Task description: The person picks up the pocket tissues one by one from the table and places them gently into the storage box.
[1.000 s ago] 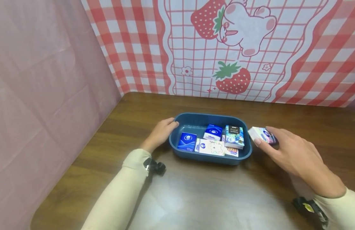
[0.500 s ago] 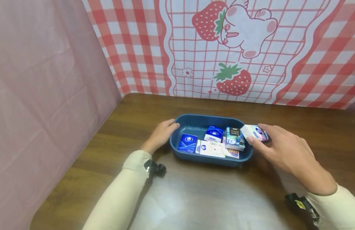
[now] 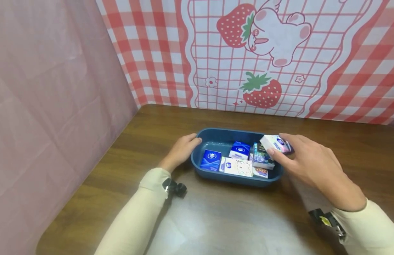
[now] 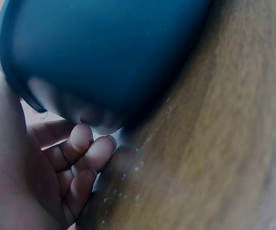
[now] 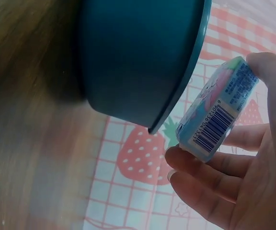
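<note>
My right hand (image 3: pixel 315 170) pinches a white tissue pack (image 3: pixel 275 143) with a pastel print between thumb and fingers, over the right end of a blue plastic tub (image 3: pixel 232 179). In the right wrist view the barcode end of the tissue pack (image 5: pixel 214 125) shows above the rim. My left hand (image 3: pixel 183 150) grips the tub's left end, thumb over the rim and fingers curled below by the outer wall (image 4: pixel 104 57). Inside lie blue tissue packs (image 3: pixel 211 160), a white tissue pack (image 3: pixel 238 167) and a dark patterned one (image 3: pixel 261 156), partly covered by the held pack.
The tub stands on a brown wooden table (image 3: pixel 146 138). Behind it hangs a red-and-white checked cloth (image 3: pixel 162 63) with strawberries, and a pink cloth (image 3: pixel 56 88) hangs along the left side. Each wrist wears a black camera strap (image 3: pixel 174 187).
My right hand has carried the tissue pack leftward, from beside the tub's right end to over it. My left hand keeps its hold on the tub's left rim.
</note>
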The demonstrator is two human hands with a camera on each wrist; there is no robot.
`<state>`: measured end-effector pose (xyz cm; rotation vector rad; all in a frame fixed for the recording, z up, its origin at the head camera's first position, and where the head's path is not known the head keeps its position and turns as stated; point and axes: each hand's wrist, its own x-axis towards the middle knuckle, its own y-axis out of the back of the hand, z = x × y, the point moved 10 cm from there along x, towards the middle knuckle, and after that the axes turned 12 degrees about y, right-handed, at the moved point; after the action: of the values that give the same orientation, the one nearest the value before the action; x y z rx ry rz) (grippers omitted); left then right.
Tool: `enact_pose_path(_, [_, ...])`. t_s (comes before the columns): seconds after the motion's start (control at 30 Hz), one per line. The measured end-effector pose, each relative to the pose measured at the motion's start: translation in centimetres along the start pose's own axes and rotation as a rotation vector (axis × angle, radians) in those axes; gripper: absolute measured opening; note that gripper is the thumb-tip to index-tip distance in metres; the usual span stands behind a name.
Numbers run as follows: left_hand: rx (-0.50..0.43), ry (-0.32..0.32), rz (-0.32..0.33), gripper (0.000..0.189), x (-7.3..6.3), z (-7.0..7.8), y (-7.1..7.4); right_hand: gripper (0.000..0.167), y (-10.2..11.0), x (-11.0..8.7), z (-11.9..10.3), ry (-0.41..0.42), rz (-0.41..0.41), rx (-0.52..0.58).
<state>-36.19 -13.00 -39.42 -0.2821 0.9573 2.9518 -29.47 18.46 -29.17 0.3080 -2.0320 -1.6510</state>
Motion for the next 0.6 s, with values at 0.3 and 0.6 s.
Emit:
enact_pose_path(0.3, [-0.004,-0.020,0.002,0.055,0.0,0.2,-0.1,0.085,-0.8,1.1,-1.3,0.026,-0.019,-0.004])
enact_pose_path(0.6, [-0.007,-0.018,0.000,0.054,0.0,0.2,0.1,0.087,-1.1,2.3,-3.4,0.055,-0.002,0.011])
